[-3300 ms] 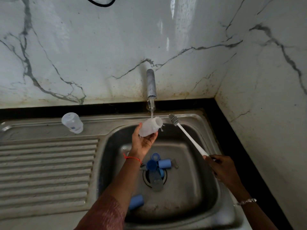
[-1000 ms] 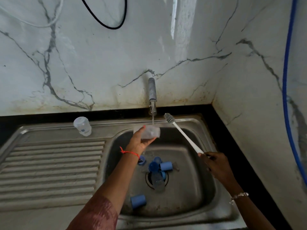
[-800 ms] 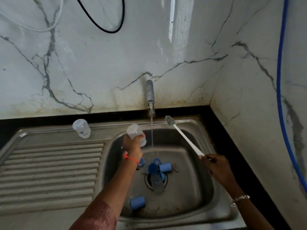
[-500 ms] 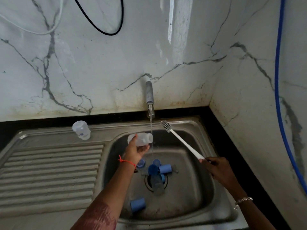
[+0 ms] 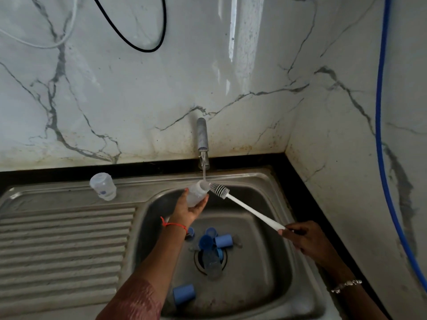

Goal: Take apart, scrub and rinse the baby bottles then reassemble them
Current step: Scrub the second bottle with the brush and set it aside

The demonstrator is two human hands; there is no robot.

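- Curling round the white brush (image 5: pixel 250 209) handle, the right hand (image 5: pixel 307 239) is holding its bristle head just beside the clear bottle (image 5: pixel 196 194) mouth.
- Blue caps (image 5: pixel 223 240) are lying around the sink (image 5: pixel 254 176) drain.
- Left hand (image 5: pixel 187 212) is gripping the clear bottle, tilted, under the tap (image 5: pixel 202 135) stream.
- Second bottle (image 5: pixel 102 185) is sitting on the far ledge.

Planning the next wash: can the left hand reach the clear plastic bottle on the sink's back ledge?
Likely not yet: the left hand grips a translucent bottle; otherwise the way to the clear plastic ledge bottle looks free.
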